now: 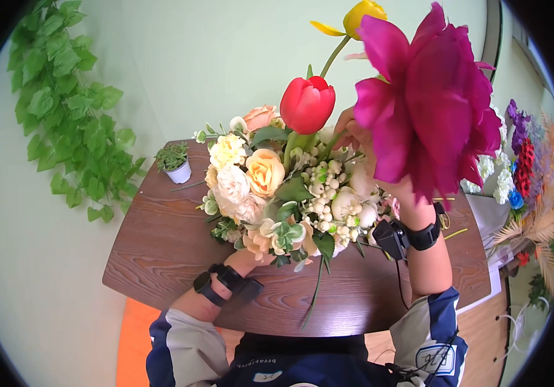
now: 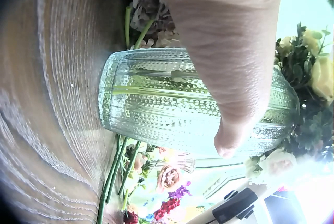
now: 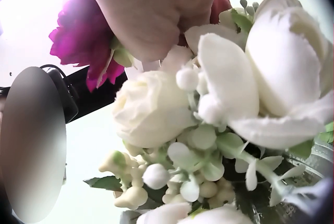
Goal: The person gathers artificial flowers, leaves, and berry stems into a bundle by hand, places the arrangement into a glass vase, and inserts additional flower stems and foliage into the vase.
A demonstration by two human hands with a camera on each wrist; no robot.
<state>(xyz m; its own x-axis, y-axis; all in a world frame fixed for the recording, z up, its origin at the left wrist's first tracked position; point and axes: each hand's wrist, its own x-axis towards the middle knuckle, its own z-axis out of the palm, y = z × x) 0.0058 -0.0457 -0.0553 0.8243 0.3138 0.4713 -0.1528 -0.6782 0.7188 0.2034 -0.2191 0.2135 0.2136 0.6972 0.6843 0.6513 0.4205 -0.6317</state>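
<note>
A ribbed glass vase [image 2: 167, 99] with green stems inside stands on the wooden table, and my left hand [image 2: 224, 52] grips its side; flowers hide most of that hand in the head view. Above the bouquet's right side, my right hand [image 1: 354, 137] pinches a green stem [image 1: 330, 147]. A large magenta flower [image 1: 435, 103] covers part of this hand. The red tulip [image 1: 308, 105] rises left of my fingers, with a yellow tulip [image 1: 363, 18] higher up. In the right wrist view, my curled right hand [image 3: 156, 18] is above white blooms [image 3: 282, 62].
A small potted plant [image 1: 177, 169] stands at the table's back left. Loose green stems [image 1: 314, 293] lie at the front and right of the wooden table [image 1: 161, 258]. Ivy [image 1: 64, 109] hangs on the left wall; more coloured flowers [image 1: 525, 168] are at the far right.
</note>
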